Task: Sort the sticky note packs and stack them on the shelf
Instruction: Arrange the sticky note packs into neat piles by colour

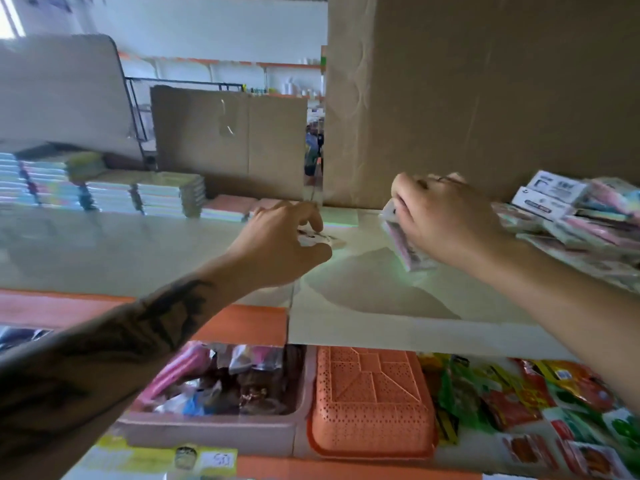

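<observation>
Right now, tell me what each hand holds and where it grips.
The right hand grips a sticky note pack round its upper end. The left hand pinches a small white pack lying on the shelf.

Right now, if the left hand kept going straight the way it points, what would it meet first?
Probably the low pink sticky note packs at the back of the shelf, just beyond the left hand and the small pack it pinches. Depth is hard to judge.

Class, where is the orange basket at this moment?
In the head view, the orange basket sits upside down on the lower shelf, centre-right, between a pink tub and colourful packets.
</observation>
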The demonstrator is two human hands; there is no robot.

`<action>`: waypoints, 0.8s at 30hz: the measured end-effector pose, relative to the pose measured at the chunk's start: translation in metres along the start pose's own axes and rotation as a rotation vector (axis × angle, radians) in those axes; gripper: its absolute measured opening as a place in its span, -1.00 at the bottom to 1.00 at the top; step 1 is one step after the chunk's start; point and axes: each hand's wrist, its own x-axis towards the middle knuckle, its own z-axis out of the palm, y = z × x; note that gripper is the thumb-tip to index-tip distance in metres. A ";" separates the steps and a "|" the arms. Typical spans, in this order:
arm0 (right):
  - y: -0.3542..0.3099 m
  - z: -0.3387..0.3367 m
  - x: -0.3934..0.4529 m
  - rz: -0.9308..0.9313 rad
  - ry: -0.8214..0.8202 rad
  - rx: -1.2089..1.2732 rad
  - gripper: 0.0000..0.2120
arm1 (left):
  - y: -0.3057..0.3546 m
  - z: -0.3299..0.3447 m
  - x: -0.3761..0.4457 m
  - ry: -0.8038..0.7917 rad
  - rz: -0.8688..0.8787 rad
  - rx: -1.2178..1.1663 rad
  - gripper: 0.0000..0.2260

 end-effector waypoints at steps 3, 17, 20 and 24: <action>-0.045 0.015 0.025 -0.023 -0.046 0.054 -0.86 | -0.041 -0.021 -0.011 -0.039 -0.028 0.008 -0.72; -0.174 0.046 0.080 -0.109 -0.344 0.337 -0.94 | -0.150 -0.077 -0.034 -0.128 0.047 -0.025 -0.57; -0.178 0.036 0.083 -0.046 -0.411 0.423 -0.85 | -0.156 -0.082 -0.035 -0.095 0.054 -0.078 -0.60; -0.189 0.029 0.085 -0.038 -0.456 0.491 -0.60 | -0.160 -0.089 -0.032 -0.054 0.015 -0.148 -0.78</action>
